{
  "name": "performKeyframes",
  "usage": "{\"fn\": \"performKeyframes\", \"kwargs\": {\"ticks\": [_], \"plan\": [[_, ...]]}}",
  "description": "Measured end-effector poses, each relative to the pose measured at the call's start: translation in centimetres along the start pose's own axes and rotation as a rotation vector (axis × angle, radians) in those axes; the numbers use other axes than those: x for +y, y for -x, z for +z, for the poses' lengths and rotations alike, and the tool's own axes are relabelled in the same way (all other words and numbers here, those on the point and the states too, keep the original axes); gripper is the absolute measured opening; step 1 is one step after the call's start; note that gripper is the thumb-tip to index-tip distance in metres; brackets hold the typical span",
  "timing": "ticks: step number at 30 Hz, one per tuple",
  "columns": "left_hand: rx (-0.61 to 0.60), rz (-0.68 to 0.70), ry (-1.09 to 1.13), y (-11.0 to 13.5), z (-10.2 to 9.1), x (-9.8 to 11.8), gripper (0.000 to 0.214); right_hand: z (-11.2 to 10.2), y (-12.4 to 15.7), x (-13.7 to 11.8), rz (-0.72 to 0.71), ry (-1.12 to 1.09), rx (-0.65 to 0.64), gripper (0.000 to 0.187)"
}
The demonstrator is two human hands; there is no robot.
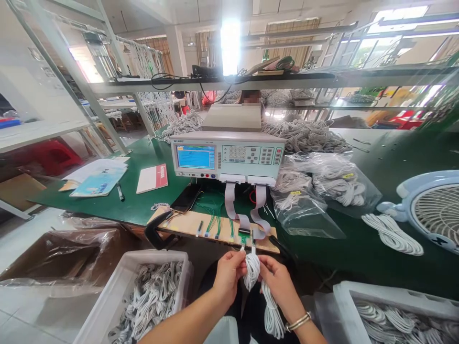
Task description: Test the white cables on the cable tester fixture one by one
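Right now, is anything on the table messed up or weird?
Nothing looks spilled or broken. One small oddity: a white cable bundle lies by itself beside the fan, while many others are in bags or bins. It may be there on purpose; I can't tell.

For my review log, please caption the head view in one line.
Left hand and right hand hold white cable bundles before a blue-screened instrument.
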State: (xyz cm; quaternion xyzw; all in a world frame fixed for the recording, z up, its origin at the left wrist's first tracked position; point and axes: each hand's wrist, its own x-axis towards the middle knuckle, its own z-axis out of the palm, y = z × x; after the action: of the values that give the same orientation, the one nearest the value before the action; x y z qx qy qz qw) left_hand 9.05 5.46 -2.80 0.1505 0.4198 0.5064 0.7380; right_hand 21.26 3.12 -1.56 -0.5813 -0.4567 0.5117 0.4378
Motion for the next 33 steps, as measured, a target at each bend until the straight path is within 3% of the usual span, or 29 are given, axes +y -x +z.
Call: {"fn": "performKeyframes", "kwargs": {"ticks": [7, 10, 13, 16, 21, 29, 33], "plan": [[-0.064, 0.009, -0.081, -0.9, -0.9, -0.1, 0.026, -0.2, -0.6, -0.2, 0.015, 0.038, -0.007, 0.034], [-0.139, -0.088, -0.183, -1.2, -1.2, 0.8, 0.03, -0.3, -1.1, -0.1, -0.015, 0.061, -0.001, 0.029], [-0.21, -0.175, -0.206, -1.4, -0.9, 1.8, 0.036, -0.5, -1.9, 0.3, 0.064, 0.046, -0.036, 0.035], [-0.208, -0.175, -0.195, -1.7, -0.5, 2.2, 0.039, -0.6, -2.6, 0.7, 0.119, 0.048, -0.075, 0.041], [-0.2, -0.175, -0.172, -1.9, -0.4, 2.0, 0.039, -0.7, -3.3, 0.8, 0.073, 0.044, -0.13, 0.038], [-0.179, -0.157, -0.165, -1.6, -0.3, 1.7, 0.039, -0.1, -3.6, 0.4, 0.043, 0.108, -0.109, 0.038], [-0.169, -0.123, -0.154, -1.2, -0.3, 1.2, 0.038, 0.8, -2.4, -0.2, 0.003, 0.121, -0.031, 0.036]]}}
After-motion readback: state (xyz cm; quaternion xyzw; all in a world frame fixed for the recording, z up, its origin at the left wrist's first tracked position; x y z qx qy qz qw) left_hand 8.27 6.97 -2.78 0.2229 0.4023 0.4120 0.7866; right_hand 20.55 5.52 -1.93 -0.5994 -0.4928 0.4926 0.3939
